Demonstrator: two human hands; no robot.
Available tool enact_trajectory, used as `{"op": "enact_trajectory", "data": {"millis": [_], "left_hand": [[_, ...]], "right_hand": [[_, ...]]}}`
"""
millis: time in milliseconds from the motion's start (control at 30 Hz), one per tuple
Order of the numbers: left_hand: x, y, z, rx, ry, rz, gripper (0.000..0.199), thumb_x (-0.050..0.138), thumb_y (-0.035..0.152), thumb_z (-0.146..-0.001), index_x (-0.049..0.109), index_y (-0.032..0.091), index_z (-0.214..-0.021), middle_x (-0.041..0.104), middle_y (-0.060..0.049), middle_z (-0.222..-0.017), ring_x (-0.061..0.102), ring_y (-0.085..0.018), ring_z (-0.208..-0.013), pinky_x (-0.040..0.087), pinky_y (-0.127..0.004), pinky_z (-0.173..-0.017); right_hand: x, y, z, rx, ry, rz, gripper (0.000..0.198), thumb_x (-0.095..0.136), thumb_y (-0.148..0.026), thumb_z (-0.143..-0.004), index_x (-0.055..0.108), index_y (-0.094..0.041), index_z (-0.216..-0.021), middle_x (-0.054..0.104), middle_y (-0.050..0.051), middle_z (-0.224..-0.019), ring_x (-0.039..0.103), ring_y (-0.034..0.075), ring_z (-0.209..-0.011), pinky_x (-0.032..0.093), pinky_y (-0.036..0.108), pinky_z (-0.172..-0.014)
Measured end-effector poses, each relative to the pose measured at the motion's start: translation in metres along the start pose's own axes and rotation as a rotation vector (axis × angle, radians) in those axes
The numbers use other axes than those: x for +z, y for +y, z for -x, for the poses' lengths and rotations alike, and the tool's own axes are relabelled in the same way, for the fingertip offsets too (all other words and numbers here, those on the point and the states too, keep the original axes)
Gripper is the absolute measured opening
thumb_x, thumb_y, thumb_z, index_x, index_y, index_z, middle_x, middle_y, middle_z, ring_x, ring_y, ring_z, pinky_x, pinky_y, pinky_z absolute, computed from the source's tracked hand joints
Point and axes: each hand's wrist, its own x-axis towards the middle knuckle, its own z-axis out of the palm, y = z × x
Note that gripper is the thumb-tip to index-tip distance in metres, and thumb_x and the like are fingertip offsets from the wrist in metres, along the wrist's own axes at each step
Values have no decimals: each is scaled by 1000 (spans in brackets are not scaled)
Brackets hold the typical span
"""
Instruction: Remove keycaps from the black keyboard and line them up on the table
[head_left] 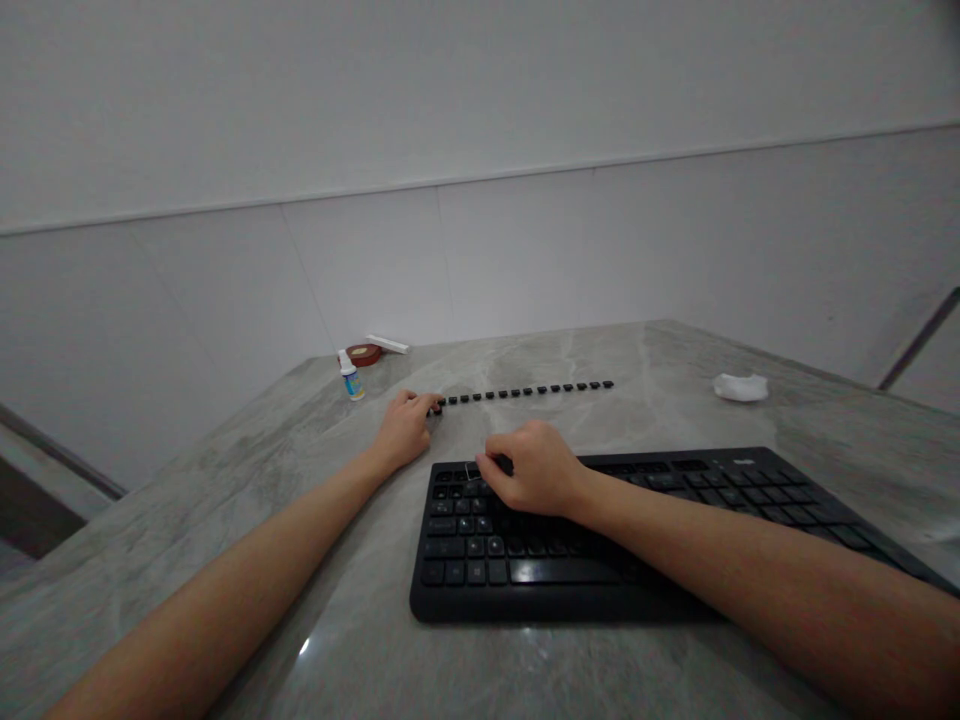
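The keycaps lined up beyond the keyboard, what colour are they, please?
Black, like the keyboard; the keycaps show in the head view.

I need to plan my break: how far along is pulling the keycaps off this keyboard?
Done: a row of keycaps lies lined up on the table. In hand: the left hand touches the row's left end; the right hand works at the keyboard top left. Left: most keys remain seated.

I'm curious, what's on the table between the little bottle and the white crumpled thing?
In the head view, between the little bottle and the white crumpled thing lie the left hand and a row of black keycaps.
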Motion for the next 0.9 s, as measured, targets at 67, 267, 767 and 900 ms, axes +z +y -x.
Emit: {"op": "enact_trajectory", "data": {"millis": [67,267,767,900], "left_hand": [[1,0,0,-1,-1,1,64,43,-6,-59,56,18,-117,69,-4,-104,49,-25,-97,42,-39,-89],[1,0,0,4,9,6,63,42,-6,-60,57,19,-116,68,-3,-104,49,-25,-99,42,-39,-91],[-15,8,3,115,69,-38,36,41,-2,-67,64,17,-87,64,-7,-88,53,-22,-89,43,-36,-86],[-31,15,6,274,-120,-47,21,45,1,-59,50,19,-49,53,-1,-54,49,-16,-58,41,-28,-66]], "right_hand": [[0,0,1,3,-4,-2,31,51,-30,-82,61,-17,-56,56,1,-48,38,9,-44,23,26,-51],[0,0,1,0,3,-1,32,51,-30,-82,61,-17,-55,55,1,-48,38,9,-44,23,26,-52],[1,1,1,-105,-62,3,30,51,-29,-82,61,-17,-57,56,1,-48,40,9,-44,22,26,-51],[1,0,2,-187,-118,19,28,52,-29,-83,62,-16,-60,58,2,-49,42,9,-43,20,26,-50]]}}
